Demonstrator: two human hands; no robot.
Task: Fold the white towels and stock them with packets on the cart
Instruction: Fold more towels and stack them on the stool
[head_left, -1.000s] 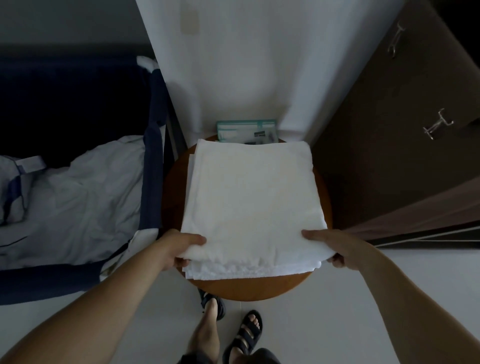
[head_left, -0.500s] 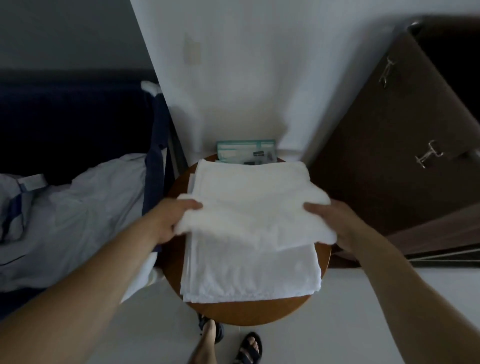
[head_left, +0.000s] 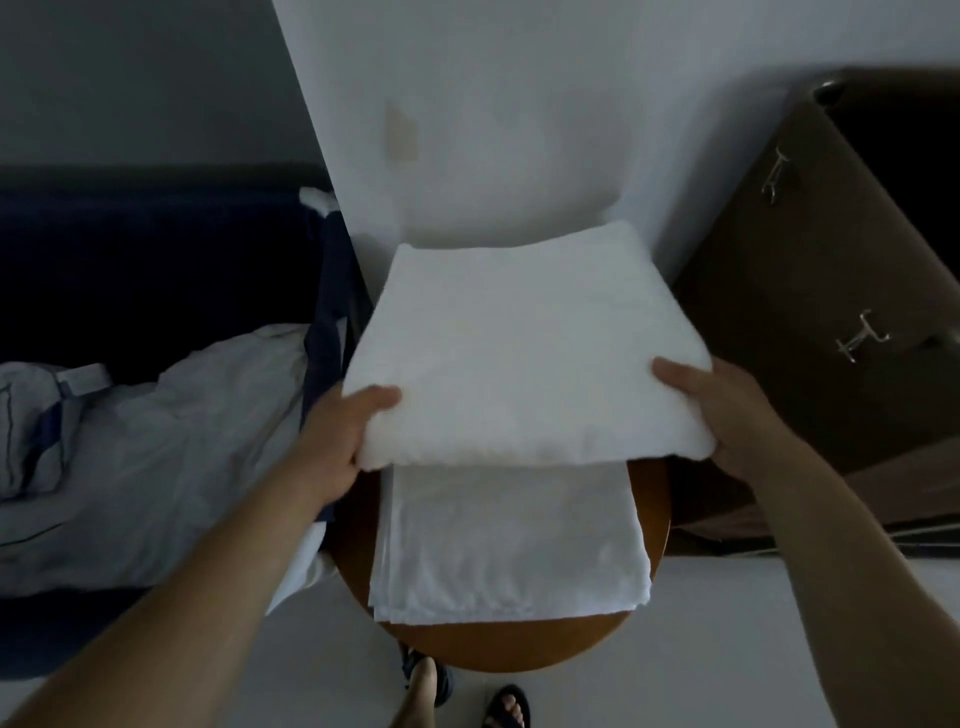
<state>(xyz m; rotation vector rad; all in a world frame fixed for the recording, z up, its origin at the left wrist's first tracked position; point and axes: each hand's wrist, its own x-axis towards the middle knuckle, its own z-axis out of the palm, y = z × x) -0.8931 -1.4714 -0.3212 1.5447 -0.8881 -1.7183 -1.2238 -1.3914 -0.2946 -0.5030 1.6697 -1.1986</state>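
Note:
A folded white towel (head_left: 524, 353) is lifted above the round wooden table (head_left: 519, 644). My left hand (head_left: 343, 441) grips its near left corner, thumb on top. My right hand (head_left: 727, 410) grips its near right corner the same way. Under it, another folded white towel (head_left: 511, 545) lies flat on the table. The lifted towel hides the back of the table and the packets there.
A white wall corner (head_left: 493, 130) rises right behind the table. A dark blue bed with a pale crumpled cover (head_left: 140, 447) is at the left. A brown cabinet with metal handles (head_left: 857, 338) stands at the right. My sandalled feet (head_left: 457, 696) are below the table.
Both hands raised the top towel off the stack and carried it up and away from me. The packets at the table's back are now covered from view.

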